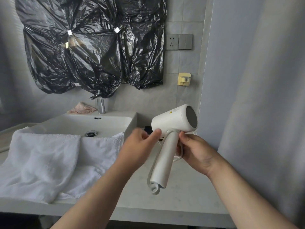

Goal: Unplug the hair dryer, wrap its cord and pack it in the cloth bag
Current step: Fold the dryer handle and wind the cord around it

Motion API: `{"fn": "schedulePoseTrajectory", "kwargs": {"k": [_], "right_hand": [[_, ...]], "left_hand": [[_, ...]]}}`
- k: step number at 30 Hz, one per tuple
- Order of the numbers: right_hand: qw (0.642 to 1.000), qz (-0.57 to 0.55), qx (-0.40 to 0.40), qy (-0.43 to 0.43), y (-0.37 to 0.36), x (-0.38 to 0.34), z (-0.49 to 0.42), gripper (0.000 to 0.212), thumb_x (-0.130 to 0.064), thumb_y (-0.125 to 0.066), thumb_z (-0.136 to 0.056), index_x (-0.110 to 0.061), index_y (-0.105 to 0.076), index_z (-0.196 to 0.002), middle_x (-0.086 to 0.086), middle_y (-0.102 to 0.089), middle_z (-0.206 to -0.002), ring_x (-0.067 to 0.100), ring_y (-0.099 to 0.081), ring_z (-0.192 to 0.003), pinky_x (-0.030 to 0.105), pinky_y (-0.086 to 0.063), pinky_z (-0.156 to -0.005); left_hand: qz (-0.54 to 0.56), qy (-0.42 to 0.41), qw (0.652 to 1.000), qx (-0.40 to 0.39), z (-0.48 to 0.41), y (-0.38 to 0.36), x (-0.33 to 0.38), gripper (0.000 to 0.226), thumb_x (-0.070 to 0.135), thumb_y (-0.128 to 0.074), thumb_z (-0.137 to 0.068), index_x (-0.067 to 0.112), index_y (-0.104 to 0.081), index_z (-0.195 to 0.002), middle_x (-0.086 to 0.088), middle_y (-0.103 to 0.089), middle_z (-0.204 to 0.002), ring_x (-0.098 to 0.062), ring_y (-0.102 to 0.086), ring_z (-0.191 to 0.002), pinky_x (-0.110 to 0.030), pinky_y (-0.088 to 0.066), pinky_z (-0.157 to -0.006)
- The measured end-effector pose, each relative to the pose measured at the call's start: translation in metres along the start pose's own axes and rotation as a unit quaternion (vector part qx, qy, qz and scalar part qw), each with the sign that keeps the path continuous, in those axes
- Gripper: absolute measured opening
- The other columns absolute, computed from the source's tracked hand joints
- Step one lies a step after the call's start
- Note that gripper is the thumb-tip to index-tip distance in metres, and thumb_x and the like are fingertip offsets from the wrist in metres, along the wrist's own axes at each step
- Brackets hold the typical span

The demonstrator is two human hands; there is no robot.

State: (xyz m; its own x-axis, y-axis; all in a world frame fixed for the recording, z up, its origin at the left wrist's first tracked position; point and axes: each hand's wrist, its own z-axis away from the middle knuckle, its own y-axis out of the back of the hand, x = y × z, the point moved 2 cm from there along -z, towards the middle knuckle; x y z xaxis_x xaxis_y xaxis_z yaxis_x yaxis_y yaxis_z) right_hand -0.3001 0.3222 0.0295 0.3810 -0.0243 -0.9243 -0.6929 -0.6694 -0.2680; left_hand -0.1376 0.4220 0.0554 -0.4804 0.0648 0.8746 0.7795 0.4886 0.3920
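Both bare forearms reach in from the bottom edge, the left from 7 o'clock, the right from 5 o'clock, converging. The right hand (196, 154) curls its fingers behind the handle of the hair dryer (173, 123), thumb up at 11 o'clock. The left hand (138, 146), blurred, has curled fingers, its thumb tip touching the hair dryer

White hair dryer (173, 123) in midair, barrel up, handle slanting down-left, white cord (149, 176) looped round it

Left hand (138, 142) blurred; cord (154, 190) partly behind right hand (196, 152).
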Motion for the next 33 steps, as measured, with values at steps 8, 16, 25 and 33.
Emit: {"fn": "schedulePoseTrajectory", "kwargs": {"k": [8,16,25,33], "right_hand": [[0.983,0.168,-0.061,0.035,-0.004,-0.014,0.006,0.045,-0.052,-0.084,-0.063,-0.012,-0.072,-0.081,0.010,-0.048,-0.070,0.014,-0.040,-0.061,0.026,-0.031,-0.057],[0.971,0.218,-0.085,0.052,-0.011,-0.036,0.017,0.019,-0.021,-0.058,-0.084,-0.016,-0.073,-0.072,-0.013,-0.056,-0.058,0.007,-0.041,-0.054,0.018,-0.033,-0.054],[0.982,0.170,-0.063,0.052,-0.008,-0.028,0.018,0.087,-0.059,-0.082,-0.060,0.019,-0.059,-0.092,0.017,-0.048,-0.082,0.012,-0.042,-0.058,0.018,-0.035,-0.052],[0.973,0.213,-0.089,0.007,-0.010,-0.039,0.023,0.067,-0.061,-0.083,-0.058,0.000,-0.063,-0.077,0.001,-0.051,-0.063,0.010,-0.043,-0.054,0.021,-0.032,-0.052]], "left_hand": [[-0.191,-0.259,0.934,-0.155,-0.034,0.012,0.037,0.112,0.056,-0.088,-0.054,0.025,-0.036,-0.148,0.004,-0.047,-0.139,-0.013,-0.043,-0.130,-0.033,-0.035,-0.113],[0.035,-0.248,0.944,-0.213,-0.027,0.007,0.027,0.086,0.020,-0.090,-0.066,0.020,-0.045,-0.140,-0.004,-0.058,-0.133,-0.017,-0.055,-0.126,-0.037,-0.047,-0.105],[0.110,-0.230,0.953,-0.162,-0.018,0.002,0.026,0.078,0.015,-0.087,-0.066,0.013,-0.051,-0.135,0.001,-0.066,-0.124,-0.005,-0.062,-0.113,-0.022,-0.048,-0.093],[-0.020,-0.259,0.947,-0.186,-0.028,0.017,0.038,0.077,0.058,-0.086,-0.059,0.021,-0.061,-0.122,-0.008,-0.068,-0.114,-0.031,-0.062,-0.111,-0.052,-0.051,-0.096]]}}
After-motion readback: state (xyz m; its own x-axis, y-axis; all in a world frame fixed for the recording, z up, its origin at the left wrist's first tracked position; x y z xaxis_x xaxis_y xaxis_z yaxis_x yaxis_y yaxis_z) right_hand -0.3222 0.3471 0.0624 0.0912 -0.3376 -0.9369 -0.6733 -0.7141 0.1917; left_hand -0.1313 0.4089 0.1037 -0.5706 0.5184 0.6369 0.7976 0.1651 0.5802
